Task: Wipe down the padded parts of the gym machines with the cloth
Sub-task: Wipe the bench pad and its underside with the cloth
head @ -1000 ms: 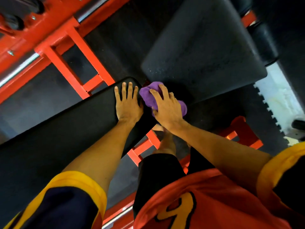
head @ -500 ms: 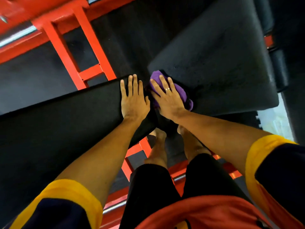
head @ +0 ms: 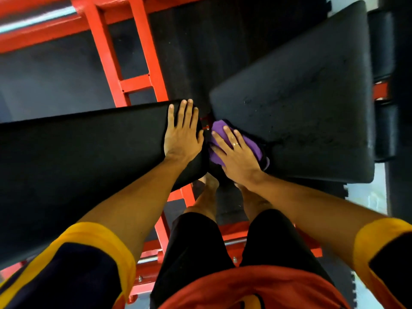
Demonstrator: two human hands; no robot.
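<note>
The left hand (head: 182, 134) lies flat, fingers straight, on the right end of the long black padded bench (head: 89, 157), probably as a brace while leaning in. The right hand (head: 238, 157), fingers spread and uncurled, presses the bunched purple cloth (head: 253, 146) onto the near left corner of the wide black vinyl seat pad (head: 301, 103), beside the gap over the red steel frame (head: 142, 83), likely to scrub that edge.
</note>
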